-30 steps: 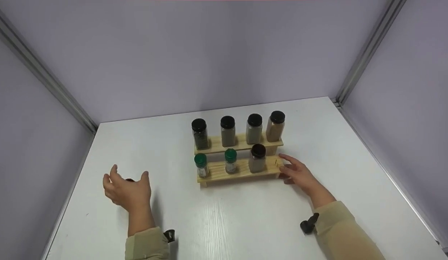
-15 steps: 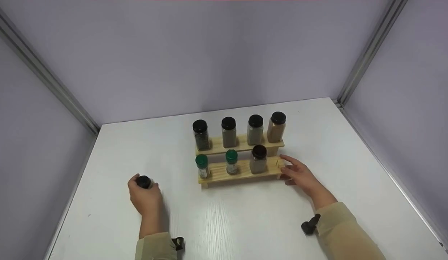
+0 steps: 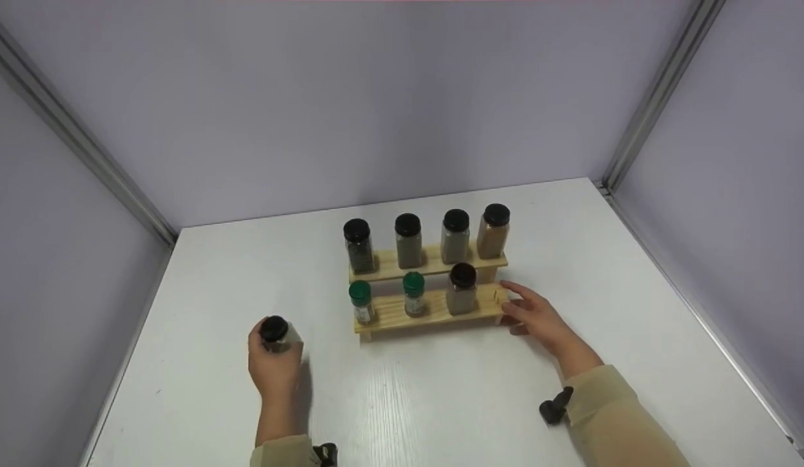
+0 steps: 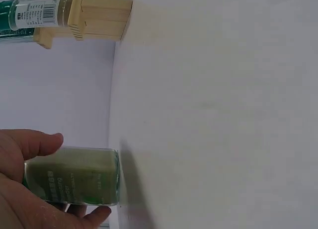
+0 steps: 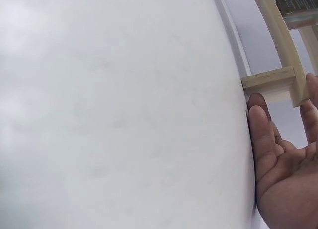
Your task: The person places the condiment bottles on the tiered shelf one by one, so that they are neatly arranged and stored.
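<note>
My left hand [image 3: 277,370] grips a black-capped glass spice jar [image 3: 290,337], thumb on one side and fingers round the other. In the left wrist view the jar [image 4: 84,174] shows a green printed label, its base close over the tabletop. To its right stands a two-tier wooden spice rack [image 3: 389,314]. My right hand [image 3: 538,321] is at the rack's right end, fingers fairly straight, fingertips against the lower shelf's end. In the right wrist view some fingers [image 5: 261,124] lie low beside the rack's leg [image 5: 268,80].
Several black-capped jars [image 3: 408,243] line the upper shelf. The lower shelf bears two small green-capped bottles [image 3: 361,301] and a dark-capped jar [image 3: 462,288], left of my right hand. Pale walls [image 3: 402,97] enclose the white table [image 3: 402,402] at the back and sides.
My left hand has closed round the jar, which it mostly hid before, and has moved right with it, toward the rack. My right hand has stayed at the rack's end.
</note>
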Motion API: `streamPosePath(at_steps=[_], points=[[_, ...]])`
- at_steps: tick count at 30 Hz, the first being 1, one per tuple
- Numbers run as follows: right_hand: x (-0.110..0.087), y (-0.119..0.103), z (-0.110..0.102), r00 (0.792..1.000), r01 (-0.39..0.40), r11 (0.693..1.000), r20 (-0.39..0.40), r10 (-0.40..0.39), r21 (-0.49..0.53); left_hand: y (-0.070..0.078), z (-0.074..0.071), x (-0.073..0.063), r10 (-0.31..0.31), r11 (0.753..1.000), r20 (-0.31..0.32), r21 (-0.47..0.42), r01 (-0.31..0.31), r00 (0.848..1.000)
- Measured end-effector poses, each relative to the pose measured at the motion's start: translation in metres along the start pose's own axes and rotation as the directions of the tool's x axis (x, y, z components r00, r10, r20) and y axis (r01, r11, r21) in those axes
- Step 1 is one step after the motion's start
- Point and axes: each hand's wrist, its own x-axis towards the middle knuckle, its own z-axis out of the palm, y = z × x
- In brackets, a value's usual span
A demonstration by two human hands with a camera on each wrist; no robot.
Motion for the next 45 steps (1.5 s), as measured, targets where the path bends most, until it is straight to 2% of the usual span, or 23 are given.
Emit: streamPosePath(at_steps=[7, 12, 17, 21, 23, 27, 29, 35, 38, 42, 45], points=[[-0.001, -0.002, -0.003, 1.000, -0.013, 1.000, -0.010, 0.013, -0.008, 0.003, 0.000, -0.001, -0.039, 0.999, 0.030, -0.025, 0.040, 0.999], [-0.001, 0.000, -0.002, 1.000, -0.015, 1.000, -0.008, 0.015, 0.003, 0.013, 0.000, -0.008, -0.027, 0.999, 0.030, -0.016, 0.027, 0.999], [-0.001, 0.000, -0.001, 1.000, -0.004, 1.000, -0.011, 0.004, 0.008, 0.041, 0.001, -0.015, 0.069, 0.997, 0.007, -0.043, -0.069, 0.998], [-0.001, 0.000, -0.003, 1.000, -0.001, 1.000, -0.008, 0.001, 0.011, 0.068, 0.004, -0.021, 0.187, 0.981, -0.018, -0.053, -0.187, 0.982], [0.000, 0.000, -0.003, 1.000, 0.002, 1.000, -0.008, -0.002, 0.013, 0.085, 0.006, -0.023, 0.255, 0.965, -0.021, -0.055, -0.256, 0.967], [0.001, -0.001, -0.002, 1.000, 0.006, 1.000, -0.008, -0.006, 0.009, 0.118, 0.014, -0.028, 0.392, 0.917, -0.007, -0.072, -0.391, 0.920], [0.001, 0.000, -0.002, 1.000, -0.001, 1.000, -0.007, 0.001, 0.010, 0.133, 0.019, -0.033, 0.437, 0.897, 0.013, -0.079, -0.435, 0.899], [0.000, 0.001, -0.005, 1.000, -0.007, 1.000, -0.001, 0.007, 0.005, 0.169, 0.047, -0.050, 0.499, 0.866, 0.112, -0.097, -0.491, 0.859], [0.000, 0.000, -0.006, 1.000, -0.012, 1.000, -0.016, 0.012, 0.006, 0.183, 0.066, -0.056, 0.540, 0.841, 0.168, -0.106, -0.530, 0.824], [0.000, 0.002, -0.006, 1.000, -0.019, 1.000, -0.022, 0.019, 0.008, 0.196, 0.090, -0.065, 0.600, 0.796, 0.229, -0.079, -0.600, 0.766], [0.001, 0.002, -0.007, 1.000, -0.020, 1.000, -0.024, 0.020, 0.012, 0.204, 0.108, -0.072, 0.611, 0.779, 0.274, -0.040, -0.625, 0.743]])
